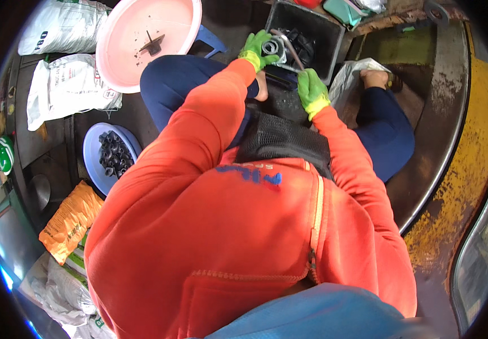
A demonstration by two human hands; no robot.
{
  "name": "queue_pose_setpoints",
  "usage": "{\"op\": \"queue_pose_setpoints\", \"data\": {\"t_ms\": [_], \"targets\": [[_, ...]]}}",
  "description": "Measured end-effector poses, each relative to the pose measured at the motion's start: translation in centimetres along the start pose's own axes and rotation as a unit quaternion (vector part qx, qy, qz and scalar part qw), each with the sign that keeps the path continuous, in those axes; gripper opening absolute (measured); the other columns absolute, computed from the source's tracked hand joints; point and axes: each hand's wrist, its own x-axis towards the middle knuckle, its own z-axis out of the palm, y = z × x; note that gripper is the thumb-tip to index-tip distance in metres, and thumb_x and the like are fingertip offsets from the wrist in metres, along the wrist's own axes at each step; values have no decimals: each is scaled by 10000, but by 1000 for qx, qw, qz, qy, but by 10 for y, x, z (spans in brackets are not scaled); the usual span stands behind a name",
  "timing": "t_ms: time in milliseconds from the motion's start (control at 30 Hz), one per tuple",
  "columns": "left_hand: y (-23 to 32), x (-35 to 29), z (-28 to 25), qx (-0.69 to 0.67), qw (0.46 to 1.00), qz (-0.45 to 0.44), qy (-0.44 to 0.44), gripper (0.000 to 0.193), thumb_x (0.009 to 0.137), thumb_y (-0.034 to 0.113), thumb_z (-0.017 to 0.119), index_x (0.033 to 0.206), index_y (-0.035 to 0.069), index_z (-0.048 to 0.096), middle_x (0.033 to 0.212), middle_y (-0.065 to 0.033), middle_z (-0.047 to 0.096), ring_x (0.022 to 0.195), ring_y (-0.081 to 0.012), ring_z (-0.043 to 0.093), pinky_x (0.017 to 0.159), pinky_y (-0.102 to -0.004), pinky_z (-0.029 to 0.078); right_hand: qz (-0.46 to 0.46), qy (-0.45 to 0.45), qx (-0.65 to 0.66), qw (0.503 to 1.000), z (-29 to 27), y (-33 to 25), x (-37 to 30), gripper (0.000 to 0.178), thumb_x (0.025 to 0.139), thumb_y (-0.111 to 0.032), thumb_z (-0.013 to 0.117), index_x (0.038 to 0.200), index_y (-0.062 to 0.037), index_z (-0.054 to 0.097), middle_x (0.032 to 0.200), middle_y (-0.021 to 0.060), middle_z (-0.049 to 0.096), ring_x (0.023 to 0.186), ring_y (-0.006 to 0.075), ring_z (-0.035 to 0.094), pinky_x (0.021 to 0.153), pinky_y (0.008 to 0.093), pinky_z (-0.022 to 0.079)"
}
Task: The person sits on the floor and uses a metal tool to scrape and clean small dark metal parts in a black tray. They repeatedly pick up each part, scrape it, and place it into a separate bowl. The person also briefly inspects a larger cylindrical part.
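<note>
My left hand (257, 51), in a green and yellow glove, grips a grey round part with a ringed opening (271, 47) at the near left edge of a black bin (337, 48). In my right hand (311, 92), gloved alike, the fingers are closed round a thin metal tool with a curved end (294, 53). The tool's bent tip reaches up beside the round part; whether they touch I cannot tell. Inside the bin, past the round part, lie several black pieces (301, 48).
To the left stand a large pink basin (165, 14) with a dark piece in it and a blue basin (94, 164) holding several small black parts. White sacks (69, 85) and an orange bag (71, 220) lie farther left. A rusty yellow metal edge (447, 198) runs down the right.
</note>
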Motion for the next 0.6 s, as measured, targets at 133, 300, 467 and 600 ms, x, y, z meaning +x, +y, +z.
{"op": "queue_pose_setpoints", "data": {"t_ms": [133, 300, 467, 600], "targets": [[-2, 2, 4, 16, 1000, 15, 7, 833, 611, 320, 817, 1343, 180, 446, 1466, -106, 319, 1334, -381, 270, 1098, -447, 273, 65, -38, -85, 994, 3, 4, 1, 336, 946, -365, 400, 963, -60, 539, 906, 228, 619, 867, 417, 583, 725, 478, 451], [-2, 1, 6, 33, 999, 10, 0, 848, 612, 334, 813, 1352, 172, 432, 1468, -102, 312, 1327, -387, 273, 1094, -445, 280, 53, -30, -68, 996, 8, 9, 1, 348, 948, -380, 392, 960, -61, 530, 911, 237, 611, 861, 432, 576, 727, 489, 445], [-1, 0, 4, -31, 1000, 1, -1, 858, 615, 344, 817, 1360, 185, 424, 1471, -106, 305, 1345, -401, 251, 1096, -457, 272, -7, -1, -7, 1000, 12, 10, 2, 425, 946, -428, 358, 1040, -56, 540, 1002, 243, 615, 930, 427, 578, 785, 487, 448], [2, 0, 1, 19, 999, 23, 12, 817, 616, 329, 812, 1333, 169, 456, 1453, -115, 334, 1305, -389, 311, 1084, -434, 300, 105, -81, -118, 984, 11, 7, 1, 321, 954, -361, 397, 934, -65, 520, 874, 238, 607, 822, 435, 573, 691, 501, 439]]}}
